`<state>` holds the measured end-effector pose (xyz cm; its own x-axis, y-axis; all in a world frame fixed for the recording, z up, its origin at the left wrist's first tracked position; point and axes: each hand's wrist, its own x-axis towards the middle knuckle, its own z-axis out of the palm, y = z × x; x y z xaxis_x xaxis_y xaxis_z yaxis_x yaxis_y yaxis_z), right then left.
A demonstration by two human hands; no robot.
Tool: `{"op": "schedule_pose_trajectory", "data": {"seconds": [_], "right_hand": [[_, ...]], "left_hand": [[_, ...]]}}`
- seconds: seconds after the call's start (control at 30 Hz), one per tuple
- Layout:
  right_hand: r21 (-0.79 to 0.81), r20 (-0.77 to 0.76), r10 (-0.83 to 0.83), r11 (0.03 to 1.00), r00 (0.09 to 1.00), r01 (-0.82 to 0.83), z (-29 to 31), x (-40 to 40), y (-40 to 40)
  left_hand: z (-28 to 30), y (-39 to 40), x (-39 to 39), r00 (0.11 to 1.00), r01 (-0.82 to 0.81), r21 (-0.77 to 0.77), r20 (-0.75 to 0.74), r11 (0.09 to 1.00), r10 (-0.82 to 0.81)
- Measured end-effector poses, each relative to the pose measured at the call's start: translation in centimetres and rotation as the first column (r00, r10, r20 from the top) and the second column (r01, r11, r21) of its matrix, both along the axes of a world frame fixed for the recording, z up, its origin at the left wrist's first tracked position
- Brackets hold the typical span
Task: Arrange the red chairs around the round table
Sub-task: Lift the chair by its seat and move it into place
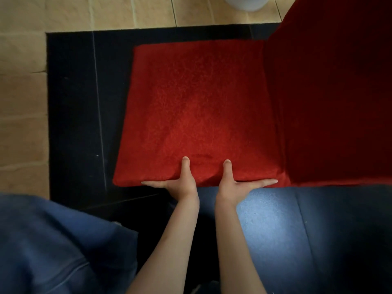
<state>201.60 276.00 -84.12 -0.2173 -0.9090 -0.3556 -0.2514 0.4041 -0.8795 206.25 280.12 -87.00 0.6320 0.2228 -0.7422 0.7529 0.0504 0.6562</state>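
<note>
**Two Hands on a Red Chair**

Seen from above: one red chair [201, 111], covered in soft, fuzzy red cloth. Square seat, bright red in the middle, a bit rounded at the corners. Tall backrest on the right side, much darker red, rising toward the top corner. A small dent in the cloth near the front edge, between the two thumbs.

Standing on a black mat [80, 115] on the floor, with tan floor tiles [23, 81] around the mat at the left and the top. Something pale and round [246, 2] at the very top edge, too blurry to name.

Left hand [180, 183] gripping the near edge of the seat: thumb up on top of the cloth, fingers stretched along the edge toward the left. Right hand [231, 185] doing the same just beside it: thumb on top, fingers stretched along the edge toward the right. Both clamped on the seat edge, close together but not touching each other.

Bare forearms reaching up from below. Blue trousers [297, 230] on both sides of the arms, knees close to the chair.
</note>
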Motion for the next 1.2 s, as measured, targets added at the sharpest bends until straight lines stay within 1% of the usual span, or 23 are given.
{"op": "schedule_pose_trajectory", "data": {"seconds": [0.03, 0.07, 0.13, 0.27, 0.4, 0.5, 0.6, 0.77, 0.97, 1.2], "right_hand": [[0.042, 0.047, -0.04, 0.998, 0.998, 0.038, 0.0, 0.0, 0.2], [0.078, 0.058, -0.047, 0.996, 0.997, 0.043, 0.6, 0.2, 0.7], [0.101, 0.035, -0.04, 0.994, 0.999, 0.036, 1.5, 0.7, 1.8], [0.149, 0.001, -0.076, 0.986, 0.997, 0.075, 2.6, 0.8, 3.6], [0.181, -0.033, -0.088, 0.979, 0.996, 0.093, 4.6, 0.7, 4.7], [0.17, -0.049, -0.099, 0.98, 0.994, 0.106, 6.0, 0.6, 5.0], [0.158, -0.079, -0.073, 0.984, 0.994, 0.085, 7.9, 1.0, 5.1], [0.125, -0.108, -0.07, 0.989, 0.992, 0.084, 9.3, 1.6, 4.2], [0.127, -0.149, -0.067, 0.988, 0.987, 0.086, 10.2, 2.3, 3.8], [0.114, -0.152, -0.063, 0.99, 0.986, 0.081, 10.5, 2.9, 5.4]], "left_hand": [[0.4, 0.4, 0.2, 1.0, -0.002, 0.003, -0.004, 1.0, 0.002], [0.7, 0.8, 0.5, 1.0, -0.002, 0.007, -0.012, 1.0, 0.002], [1.3, 1.9, 0.8, 0.999, 0.004, 0.019, -0.038, 1.0, -0.004], [2.8, 3.5, 1.3, 0.997, 0.015, 0.034, -0.071, 0.999, -0.012], [5.5, 4.5, 1.3, 0.992, 0.004, 0.07, -0.124, 0.998, 0.005], [8.1, 4.7, 1.4, 0.987, -0.014, 0.113, -0.158, 0.994, 0.032], [10.2, 4.6, 1.7, 0.983, -0.015, 0.161, -0.176, 0.987, 0.043], [12.5, 3.8, 2.7, 0.973, 0.019, 0.148, -0.23, 0.989, 0.016], [13.6, 3.5, 3.3, 0.966, 0.024, 0.116, -0.26, 0.993, 0.007], [14.3, 5.1, 4.1, 0.961, 0.069, 0.135, -0.276, 0.988, -0.029]]}}
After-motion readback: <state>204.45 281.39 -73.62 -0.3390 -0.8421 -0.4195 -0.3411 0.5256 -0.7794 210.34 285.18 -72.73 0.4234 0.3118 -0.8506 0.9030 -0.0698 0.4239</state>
